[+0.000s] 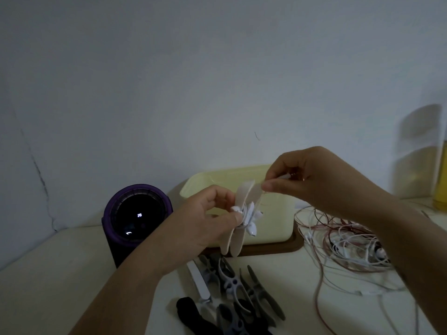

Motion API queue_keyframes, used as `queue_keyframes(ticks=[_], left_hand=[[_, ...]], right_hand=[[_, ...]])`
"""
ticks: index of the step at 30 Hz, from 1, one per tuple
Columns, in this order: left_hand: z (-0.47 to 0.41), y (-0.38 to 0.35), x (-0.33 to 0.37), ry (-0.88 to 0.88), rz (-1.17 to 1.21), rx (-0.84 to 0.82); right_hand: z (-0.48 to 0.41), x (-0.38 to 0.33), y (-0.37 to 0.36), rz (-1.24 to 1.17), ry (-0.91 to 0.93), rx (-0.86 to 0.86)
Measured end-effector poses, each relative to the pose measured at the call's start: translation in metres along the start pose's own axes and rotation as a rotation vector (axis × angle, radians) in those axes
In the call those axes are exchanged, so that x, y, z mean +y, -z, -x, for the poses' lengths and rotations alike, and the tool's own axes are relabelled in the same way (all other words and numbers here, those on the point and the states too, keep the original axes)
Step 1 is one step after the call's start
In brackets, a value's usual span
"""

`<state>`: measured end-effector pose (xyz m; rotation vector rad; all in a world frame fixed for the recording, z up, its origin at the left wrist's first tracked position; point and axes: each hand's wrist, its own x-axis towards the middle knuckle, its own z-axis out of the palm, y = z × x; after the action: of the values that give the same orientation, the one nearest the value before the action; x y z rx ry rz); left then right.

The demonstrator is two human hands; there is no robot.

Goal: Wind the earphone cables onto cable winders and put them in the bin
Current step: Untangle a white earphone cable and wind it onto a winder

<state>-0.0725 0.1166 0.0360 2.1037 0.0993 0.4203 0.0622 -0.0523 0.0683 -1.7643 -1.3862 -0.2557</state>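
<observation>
Winding is nearly done for one earphone cable (247, 215). The left hand (210, 218) is gripping a cream winder (245, 192) by its middle, with thumb and fingers curled round it. It is holding the winder up in front of the yellow bin (273, 228). White loops are sitting tight round the waist of the winder, and the little earbuds are poking out beside them. The right hand (314, 184) is pinching the last short bit of the cable, the plug end, just above the top of the winder. That end is looking ready to be tucked in, I think.

After that, this winder is going to need dropping into the bin, which is standing just behind it on a brown tray (271, 249). I cannot tell if anything is lying inside the bin yet.

Lots of work is waiting. A big messy pile of cables (350, 245), white and reddish, is lying loose on the table (60, 262) under the right arm. Grey and black spare winders (234, 284) are lying in a heap nearer the person, with nothing wound on them. So I am guessing the job is only near its start.
</observation>
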Motion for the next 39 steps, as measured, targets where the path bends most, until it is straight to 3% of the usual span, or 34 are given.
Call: queue_keyframes(ticks=[11,17,25,31,39], left_hand=[[0.003,-0.003,0.002,-0.032,0.217,-0.167],[0.003,-0.011,0.005,-0.022,0.120,-0.187],[0.003,-0.011,0.005,0.028,-0.087,-0.079],[0.000,-0.009,0.007,-0.032,-0.015,0.049],[-0.004,-0.006,0.004,-0.105,0.011,0.182]], right_hand=[[0.001,0.015,0.008,-0.353,-0.100,-0.258],[0.000,0.013,0.001,-0.237,-0.138,-0.313],[-0.001,-0.007,-0.029,0.006,-0.156,-0.124],[0.001,-0.003,-0.029,-0.269,-0.190,-0.132],[0.000,-0.001,-0.022,-0.263,-0.102,-0.182]])
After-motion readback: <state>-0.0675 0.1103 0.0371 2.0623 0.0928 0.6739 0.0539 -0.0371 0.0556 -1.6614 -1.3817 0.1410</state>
